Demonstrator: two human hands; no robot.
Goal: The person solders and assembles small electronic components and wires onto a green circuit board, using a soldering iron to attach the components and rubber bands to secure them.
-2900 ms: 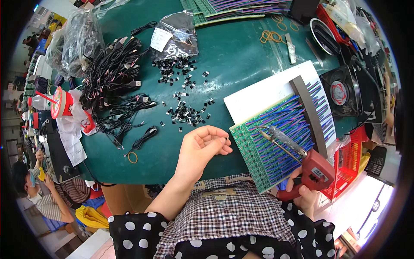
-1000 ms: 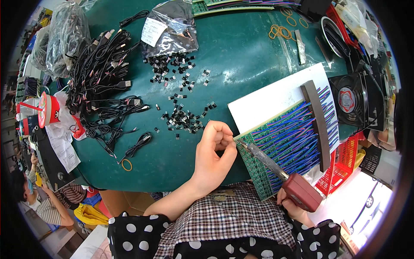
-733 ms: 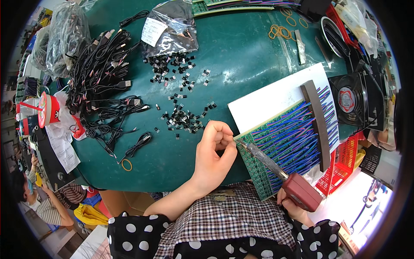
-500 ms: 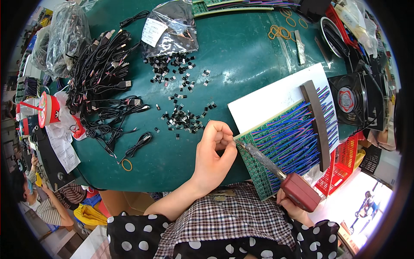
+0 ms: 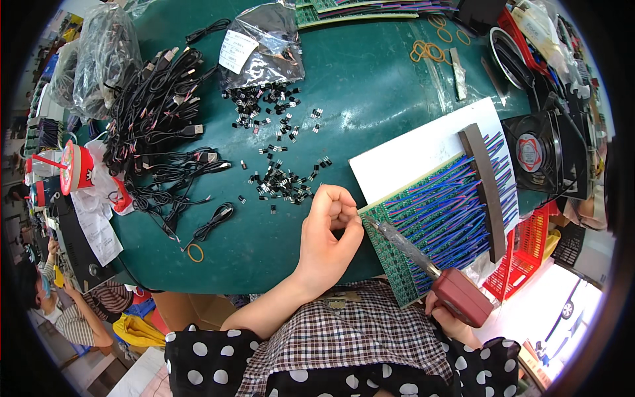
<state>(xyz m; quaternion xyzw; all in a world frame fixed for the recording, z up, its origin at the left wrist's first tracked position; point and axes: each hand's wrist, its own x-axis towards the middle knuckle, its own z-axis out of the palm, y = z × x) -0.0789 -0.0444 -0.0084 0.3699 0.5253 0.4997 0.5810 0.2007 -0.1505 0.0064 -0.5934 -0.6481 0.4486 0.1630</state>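
Note:
My left hand (image 5: pixel 331 235) is closed in a pinch at the near left corner of a green circuit board panel (image 5: pixel 391 255); whatever sits between the fingertips is hidden or too small to name. My right hand (image 5: pixel 453 324) grips a dark red soldering gun (image 5: pixel 463 298) from below. Its wrapped shaft (image 5: pixel 409 247) slants across the board, with the tip close to my left fingertips. I cannot tell whether the tip touches the board. Rows of blue and red wires (image 5: pixel 440 215) lie over the panel under a dark bar (image 5: pixel 488 192). A white sheet (image 5: pixel 423 147) lies beneath.
Small black three-legged components (image 5: pixel 284 182) lie loose beyond my left hand, below a plastic bag (image 5: pixel 264 46). Black cables (image 5: pixel 155 112) pile up at left, near a red cup (image 5: pixel 78 167). A fan (image 5: pixel 531 153) and red basket (image 5: pixel 522 255) stand right.
The soldering gun has shifted very slightly to the right and down. My left hand and the board keep their places. Outside at lower right, a different vehicle shows.

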